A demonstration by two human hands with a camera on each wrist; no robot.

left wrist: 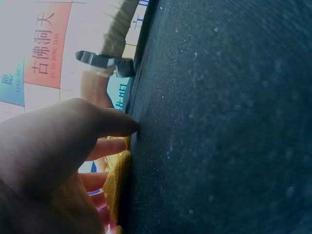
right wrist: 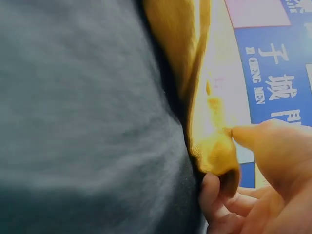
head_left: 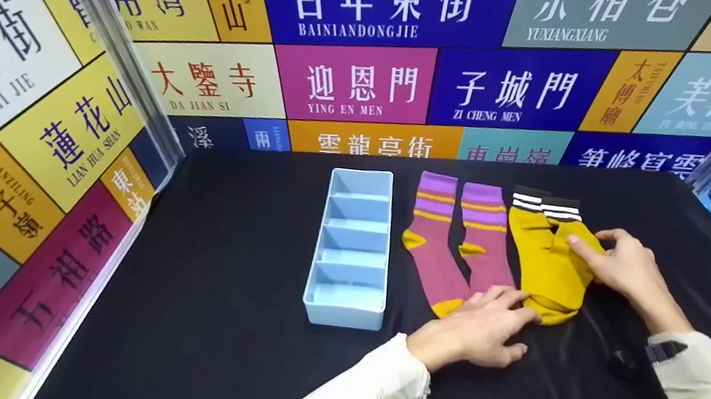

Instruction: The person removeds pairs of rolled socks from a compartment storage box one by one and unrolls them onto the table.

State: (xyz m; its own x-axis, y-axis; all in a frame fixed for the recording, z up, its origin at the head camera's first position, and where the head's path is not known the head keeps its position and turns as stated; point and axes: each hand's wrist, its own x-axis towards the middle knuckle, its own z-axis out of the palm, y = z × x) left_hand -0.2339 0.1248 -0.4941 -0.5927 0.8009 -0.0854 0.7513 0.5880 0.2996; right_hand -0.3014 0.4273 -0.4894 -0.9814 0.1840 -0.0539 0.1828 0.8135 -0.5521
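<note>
Right hand [head_left: 626, 267] pinches the heel fold of the mustard socks [head_left: 550, 266], thumb and fingers clamped on the fabric (wrist view confirms). Left hand [head_left: 480, 331] lies flat, fingers straight and slightly apart, pressing the socks' toe end. Socks lie on the black tablecloth [head_left: 215, 343], just right of the purple striped pair [head_left: 456, 243]; blue divided organizer tray [head_left: 347, 314] further left.

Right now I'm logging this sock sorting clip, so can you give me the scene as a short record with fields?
surface: black cloth table
left hand: fingers flat on the toe end of the yellow socks
right hand: pinching the yellow socks' right edge
other socks: purple striped pair, flat, left of the yellow ones
container: light blue divided tray, compartments empty, left of the socks
backdrop: colourful sign panels
</note>
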